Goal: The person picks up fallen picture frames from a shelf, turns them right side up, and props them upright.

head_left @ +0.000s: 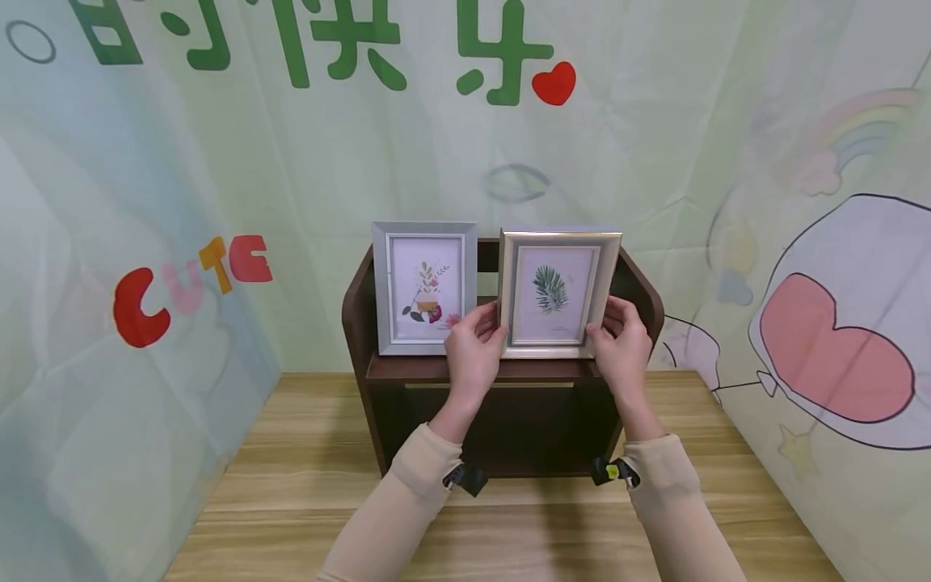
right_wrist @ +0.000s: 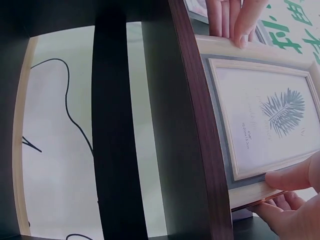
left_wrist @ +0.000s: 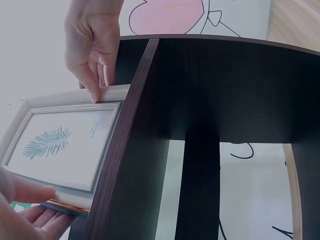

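Observation:
A gold-edged picture frame (head_left: 554, 352) with a green palm leaf print stands upright on the top shelf of a dark brown wooden rack (head_left: 407, 369). My left hand (head_left: 474, 347) grips its lower left side, thumb on the front and fingers behind. On the opposite side my right hand (head_left: 622, 343) holds the lower right edge the same way. Both wrist views show the thumbs on the frame's face; in the right wrist view its lower edge is at the shelf's front board (right_wrist: 197, 110). A silver picture frame (head_left: 382, 291) with a flower print stands to the left, close to my left fingers.
The rack stands on a wood-grain table (head_left: 305, 485) against a printed cloth backdrop (head_left: 327, 162). Its curved side panels (head_left: 359, 311) rise beside the frames. Below the top shelf is an open lower compartment (head_left: 538, 428).

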The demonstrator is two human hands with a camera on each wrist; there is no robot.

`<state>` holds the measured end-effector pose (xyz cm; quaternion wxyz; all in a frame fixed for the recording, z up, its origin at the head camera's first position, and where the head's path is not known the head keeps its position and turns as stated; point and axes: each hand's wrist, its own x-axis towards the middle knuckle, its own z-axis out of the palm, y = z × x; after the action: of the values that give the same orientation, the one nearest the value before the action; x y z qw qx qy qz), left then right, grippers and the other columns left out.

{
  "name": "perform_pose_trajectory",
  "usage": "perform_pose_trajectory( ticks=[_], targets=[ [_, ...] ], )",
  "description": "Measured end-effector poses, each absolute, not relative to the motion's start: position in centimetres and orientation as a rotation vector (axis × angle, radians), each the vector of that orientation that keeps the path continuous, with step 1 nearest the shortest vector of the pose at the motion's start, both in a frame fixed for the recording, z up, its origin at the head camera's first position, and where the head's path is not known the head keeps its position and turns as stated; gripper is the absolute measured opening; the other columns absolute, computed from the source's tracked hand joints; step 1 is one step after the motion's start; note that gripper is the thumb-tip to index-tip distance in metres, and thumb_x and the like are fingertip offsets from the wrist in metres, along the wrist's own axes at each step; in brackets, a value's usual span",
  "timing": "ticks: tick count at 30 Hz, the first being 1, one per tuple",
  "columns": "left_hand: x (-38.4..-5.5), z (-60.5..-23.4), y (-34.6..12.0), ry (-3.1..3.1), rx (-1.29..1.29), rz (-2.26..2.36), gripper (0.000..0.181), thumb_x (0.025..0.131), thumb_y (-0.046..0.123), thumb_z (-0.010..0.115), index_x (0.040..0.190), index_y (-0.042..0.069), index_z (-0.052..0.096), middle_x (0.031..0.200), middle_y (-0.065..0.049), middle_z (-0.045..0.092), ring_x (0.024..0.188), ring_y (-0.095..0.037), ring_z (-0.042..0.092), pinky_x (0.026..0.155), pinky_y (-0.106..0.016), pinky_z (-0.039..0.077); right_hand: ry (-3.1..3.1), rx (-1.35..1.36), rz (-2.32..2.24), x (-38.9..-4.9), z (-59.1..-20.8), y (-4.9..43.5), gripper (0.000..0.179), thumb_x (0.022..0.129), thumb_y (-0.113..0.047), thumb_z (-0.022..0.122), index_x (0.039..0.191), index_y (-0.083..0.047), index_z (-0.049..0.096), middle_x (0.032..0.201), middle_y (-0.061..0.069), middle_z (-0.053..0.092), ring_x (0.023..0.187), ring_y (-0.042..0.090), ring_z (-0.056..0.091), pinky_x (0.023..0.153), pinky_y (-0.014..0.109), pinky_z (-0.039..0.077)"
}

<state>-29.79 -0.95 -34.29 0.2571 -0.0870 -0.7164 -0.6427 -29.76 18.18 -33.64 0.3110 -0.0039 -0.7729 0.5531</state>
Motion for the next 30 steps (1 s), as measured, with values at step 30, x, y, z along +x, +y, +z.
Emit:
perform_pose_trajectory(
  ticks=[30],
  targets=[
    [-29.58, -34.81, -1.94, -2.109, -0.405, -1.457, 0.026, 0.087, 0.007, 0.067, 0.112, -0.001, 0.063, 0.106, -0.017, 0.07, 0.094, -0.024, 0.069, 0.081, -0.036, 0.057, -1.994, 0.039, 1.459, -29.07, -34.22, 17.93, 0.039, 0.084, 0.006, 0.063, 0.122, 0.003, 0.051, 0.115, 0.022, 0.061, 0.105, 0.03, 0.063, 0.091, 0.04, 0.052]
  ],
)
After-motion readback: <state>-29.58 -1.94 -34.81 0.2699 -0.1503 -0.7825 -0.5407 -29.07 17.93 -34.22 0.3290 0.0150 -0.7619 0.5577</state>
